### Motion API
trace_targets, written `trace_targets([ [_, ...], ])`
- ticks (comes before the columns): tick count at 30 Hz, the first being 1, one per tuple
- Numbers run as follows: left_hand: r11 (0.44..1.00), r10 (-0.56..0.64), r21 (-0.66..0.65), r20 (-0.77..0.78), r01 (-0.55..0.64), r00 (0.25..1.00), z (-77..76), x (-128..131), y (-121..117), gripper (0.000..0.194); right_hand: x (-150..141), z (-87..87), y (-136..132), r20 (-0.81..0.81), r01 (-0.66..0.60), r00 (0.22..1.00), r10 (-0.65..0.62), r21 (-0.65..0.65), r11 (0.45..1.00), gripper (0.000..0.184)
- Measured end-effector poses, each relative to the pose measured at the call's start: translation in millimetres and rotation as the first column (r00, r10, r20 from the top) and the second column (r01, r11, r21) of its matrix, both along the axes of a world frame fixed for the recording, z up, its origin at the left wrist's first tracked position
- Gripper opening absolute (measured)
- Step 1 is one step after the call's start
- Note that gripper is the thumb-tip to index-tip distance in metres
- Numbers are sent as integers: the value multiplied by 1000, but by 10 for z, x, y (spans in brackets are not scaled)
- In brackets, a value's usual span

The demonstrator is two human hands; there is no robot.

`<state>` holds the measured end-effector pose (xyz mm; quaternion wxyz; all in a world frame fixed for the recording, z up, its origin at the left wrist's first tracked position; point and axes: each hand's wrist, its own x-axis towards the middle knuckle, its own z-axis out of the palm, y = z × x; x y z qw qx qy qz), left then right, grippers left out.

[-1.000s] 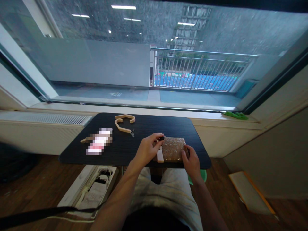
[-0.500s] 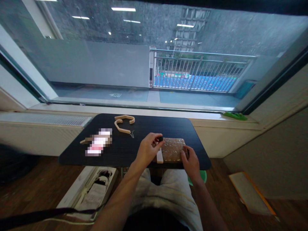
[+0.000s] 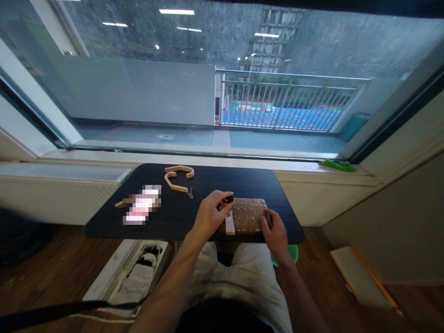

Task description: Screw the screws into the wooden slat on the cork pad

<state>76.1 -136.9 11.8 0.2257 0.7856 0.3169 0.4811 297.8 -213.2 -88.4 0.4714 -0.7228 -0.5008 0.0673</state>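
My left hand [image 3: 209, 213] pinches a small black, knob-like object [image 3: 230, 199] between thumb and fingers, above the left end of a brown package [image 3: 250, 215]. Clear, shiny wrap seems to cover the package, which lies flat near the front of the table. Under my left fingers, a pale strip, possibly wood [image 3: 230, 225], rests across or against the package's left end; its far part is hidden by the hand. My right hand [image 3: 276, 232] grips the package's right edge, thumb on the near side.
On the black table [image 3: 215, 178] lie two curved wooden pieces [image 3: 178, 188], several small metal bits [image 3: 190, 193] and a blurred-out item [image 3: 142, 204] beside a wooden stick [image 3: 122, 203]. An open box [image 3: 138, 273] stands on the floor at left. Beyond are a radiator [image 3: 62, 185] and window sill.
My left hand has shifted very slightly left with the black object. The right hand stays on the package, which has hardly moved.
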Motion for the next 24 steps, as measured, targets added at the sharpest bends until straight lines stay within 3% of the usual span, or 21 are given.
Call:
trace_targets([
  [24,997,-41,-68,-18,40,999,-8,11,-17,28,11,-13,-2,11,-8,1000,8,4,1000,43],
])
